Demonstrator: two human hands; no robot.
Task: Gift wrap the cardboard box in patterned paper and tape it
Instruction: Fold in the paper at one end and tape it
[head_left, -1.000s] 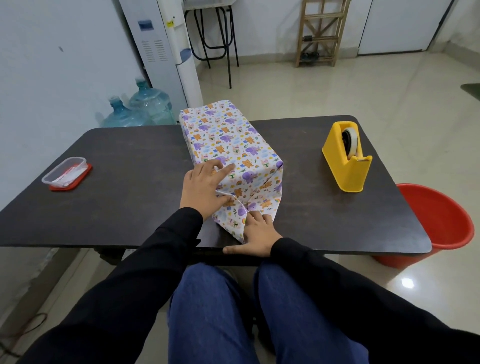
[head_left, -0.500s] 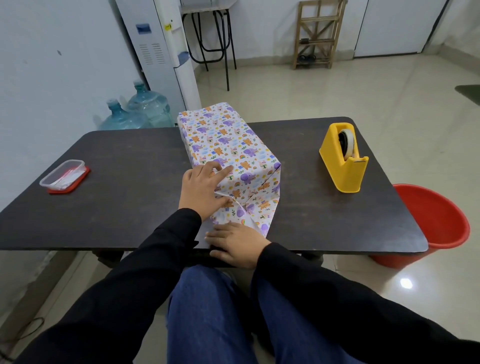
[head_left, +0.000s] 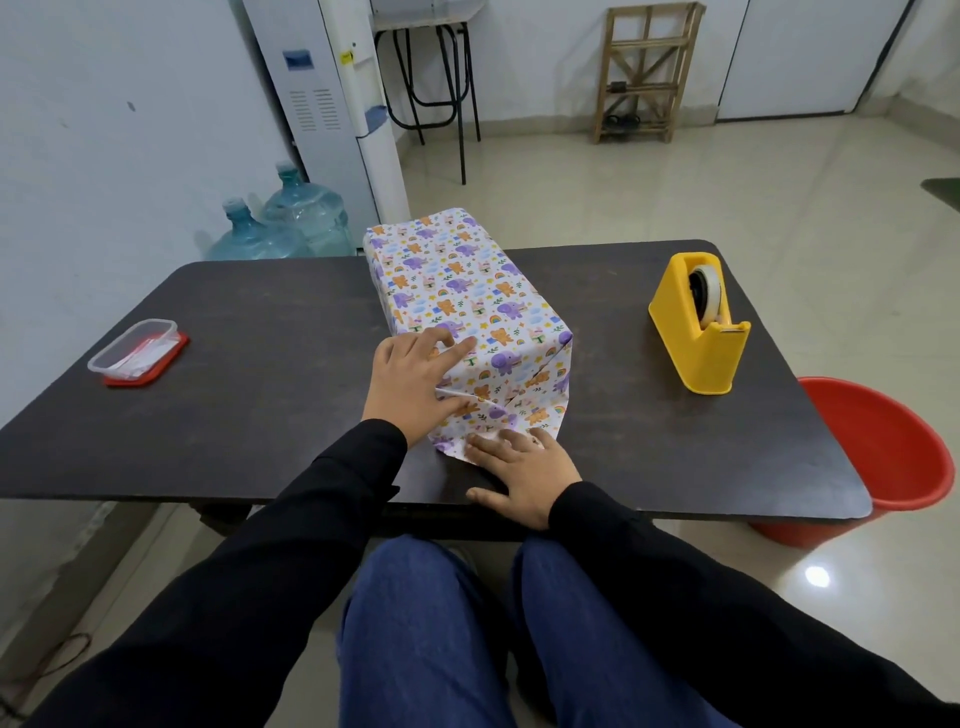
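Nearest us, the table (head_left: 249, 441) has a thin, dark, matte top with rounded corners. Our right hand (head_left: 524, 475) lies flat just inside its near edge. The fingers are straight and slightly spread, the thumb lies out along the table, and the fingertips press the lowest flap of patterned paper (head_left: 540, 395) down onto the table. Our left hand (head_left: 415, 379) is spread open too, laid against the near left corner of the wrapped box (head_left: 457, 280). Its forefinger reaches over the top edge and its thumb pins a folded flap on the end face.

The box lies lengthwise away from us at mid-table, its near end a little in from the near edge and its far end near the far edge. The paper is smooth and white, printed with purple elephants, orange bears and rainbows. Diagonal creases cross the end face.

A broad stretch of dark top separates the box from what sits on each side. To the right is a yellow, wedge-shaped plastic tape dispenser (head_left: 698, 353) holding a tape roll (head_left: 709, 293). To the left is a shallow clear container (head_left: 136, 353) on a red lid, close to the left edge.

A round red bucket (head_left: 893, 457) stands on the glossy tiled floor (head_left: 675, 197) by the right corner. Beyond the far edge are two blue-green water bottles (head_left: 306, 213), a white dispenser (head_left: 332, 104), a black-legged stool (head_left: 436, 73) and a wooden rack (head_left: 644, 73).
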